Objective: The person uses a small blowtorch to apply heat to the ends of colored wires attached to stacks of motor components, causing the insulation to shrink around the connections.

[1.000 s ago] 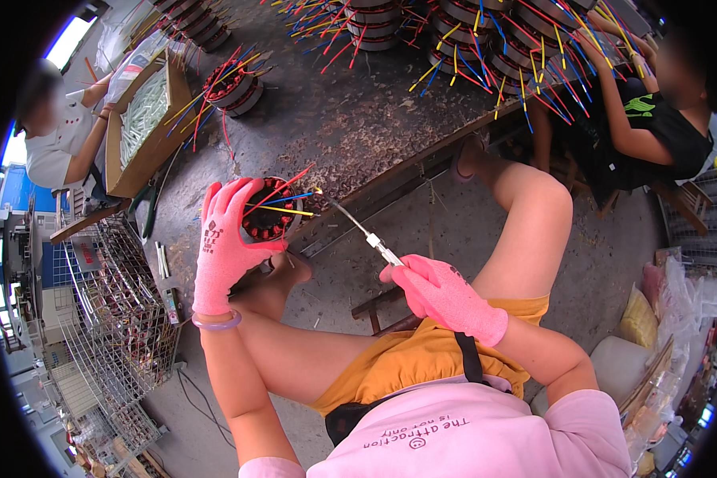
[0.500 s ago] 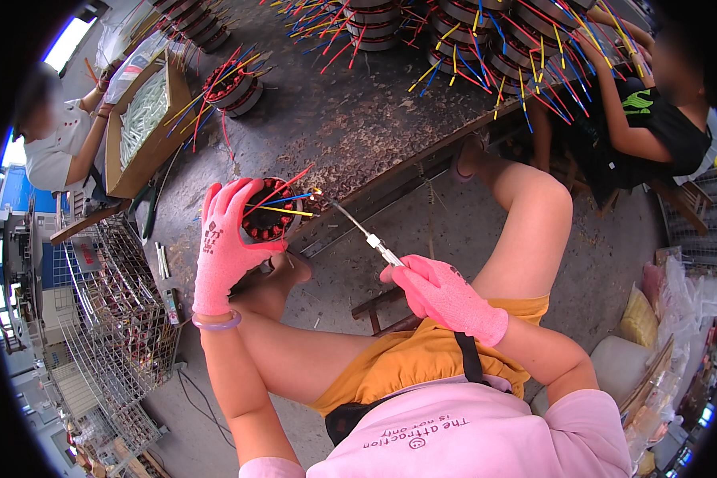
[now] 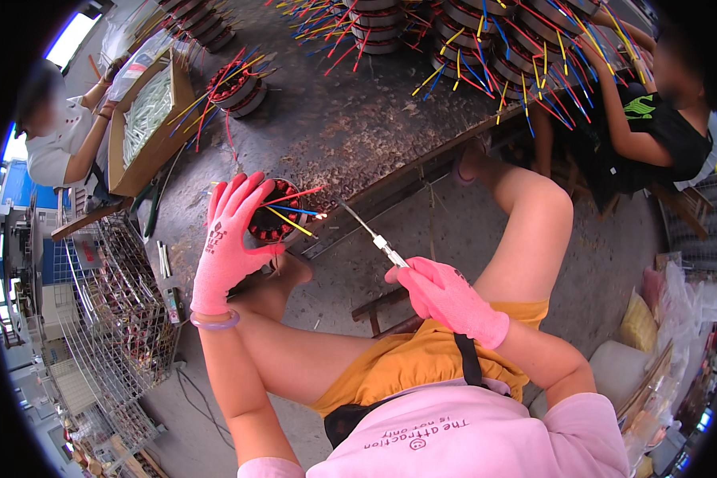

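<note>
A motor stator [image 3: 274,226] with red windings stands near the edge of the metal-topped table. Its red, blue and yellow sleeved leads point right, and the blue lead's bare end looks bright. My left hand [image 3: 233,239], in a pink glove, curves around the stator's left side, thumb near its lower rim and fingers on its far side. My right hand [image 3: 446,295], also gloved, is closed around the handle of a slim metal tool [image 3: 385,246] that looks like a small torch. The tool's tip is apart from the leads, just to their right.
Another stator [image 3: 239,92] stands farther back, and stacks of wired stators [image 3: 374,28] fill the far side. A cardboard box [image 3: 181,92] of white tubes is at the left beside a person. Another person [image 3: 661,119] sits at the right. A wire cage [image 3: 119,319] stands lower left.
The stator and its leads have shifted slightly right and turned under my left hand, whose fingers have moved over its rim. The tool's tip has moved right, away from the blue lead's end.
</note>
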`<state>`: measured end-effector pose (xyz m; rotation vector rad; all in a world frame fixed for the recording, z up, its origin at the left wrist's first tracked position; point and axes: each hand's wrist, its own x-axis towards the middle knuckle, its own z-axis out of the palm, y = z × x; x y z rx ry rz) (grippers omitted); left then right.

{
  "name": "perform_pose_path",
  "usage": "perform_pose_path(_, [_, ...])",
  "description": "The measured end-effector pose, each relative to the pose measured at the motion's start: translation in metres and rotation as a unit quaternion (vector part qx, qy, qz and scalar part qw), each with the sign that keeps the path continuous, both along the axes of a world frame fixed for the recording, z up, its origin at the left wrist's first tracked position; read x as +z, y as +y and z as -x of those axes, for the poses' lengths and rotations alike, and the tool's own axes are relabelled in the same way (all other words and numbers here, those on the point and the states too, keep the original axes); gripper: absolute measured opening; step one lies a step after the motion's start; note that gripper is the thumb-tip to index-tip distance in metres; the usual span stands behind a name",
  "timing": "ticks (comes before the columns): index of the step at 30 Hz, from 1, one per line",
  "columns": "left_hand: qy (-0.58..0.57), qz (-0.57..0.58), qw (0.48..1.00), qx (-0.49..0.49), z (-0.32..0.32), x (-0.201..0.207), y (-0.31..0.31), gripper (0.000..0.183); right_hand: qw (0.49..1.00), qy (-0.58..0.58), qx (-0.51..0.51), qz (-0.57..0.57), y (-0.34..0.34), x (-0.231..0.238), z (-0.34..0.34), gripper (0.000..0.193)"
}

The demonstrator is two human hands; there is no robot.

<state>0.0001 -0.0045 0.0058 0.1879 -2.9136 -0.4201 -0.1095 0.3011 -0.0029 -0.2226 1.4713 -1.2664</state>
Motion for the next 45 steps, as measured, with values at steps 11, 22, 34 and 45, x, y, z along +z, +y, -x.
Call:
perform_pose_path(11, [-0.004, 0.0, 1.0, -0.003, 0.0027, 0.0009, -0.0014, 0.094, 1.0, 0.023, 0.007, 0.002, 0.0021, -0.0018, 0.0006, 0.032])
perform_pose_path(22, [-0.003, 0.011, 1.0, 0.003, 0.0039, 0.0026, -0.0011, 0.095, 1.0, 0.026, 0.011, 0.001, 0.0045, -0.001, -0.0001, 0.032])
perform_pose_path(34, [-0.001, 0.012, 1.0, 0.0, 0.0027, 0.0007, -0.0016, 0.094, 1.0, 0.016, 0.002, 0.004, 0.0049, 0.0002, -0.0016, 0.032])
perform_pose_path(45, [-0.014, 0.036, 0.999, -0.009, 0.0035, 0.001, -0.0025, 0.094, 1.0, 0.013, 0.007, 0.0, 0.0047, 0.002, -0.001, 0.031])
